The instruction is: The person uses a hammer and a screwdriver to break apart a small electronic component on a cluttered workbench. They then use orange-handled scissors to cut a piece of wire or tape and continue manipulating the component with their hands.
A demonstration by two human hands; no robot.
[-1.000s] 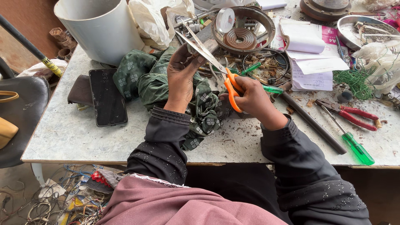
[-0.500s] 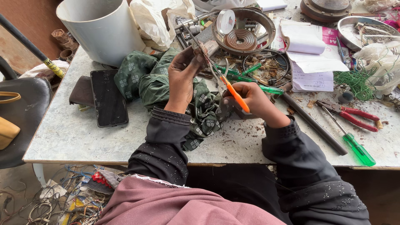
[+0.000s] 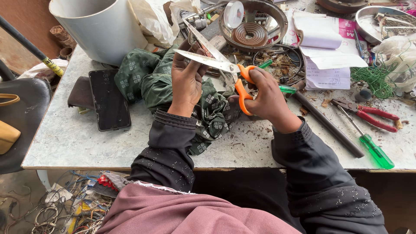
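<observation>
1. Right grip [image 3: 264,93] is closed through the orange handles of one pair of scissors [image 3: 216,64], fingers threaded in the loops; the two blades stand spread apart, pointing left and up-left.
2. Left grip [image 3: 187,80] is pinched on a small piece at the blades, too small to tell what it is; the back of this hand faces the camera, wrist bent upward.
3. Both forearms, in dark sleeves, reach forward from the near edge of the tabletop [image 3: 65,138], and the scissors are held just above a crumpled green patterned cloth [image 3: 149,82].
4. Counted around: one black phone [image 3: 109,99] lying flat left of the cloth, one brown wallet [image 3: 80,93] touching it, one white bucket [image 3: 102,28] behind.
5. On the right lie one green-handled screwdriver [image 3: 372,147], one pair of red-handled pliers [image 3: 372,115], one dark rod [image 3: 329,125] and a tangle of green wire [image 3: 375,78].
6. One round metal coil unit [image 3: 253,21] sits behind the scissors, papers [image 3: 323,47] beside it.
7. Cloth and hands hide the tabletop beneath.
</observation>
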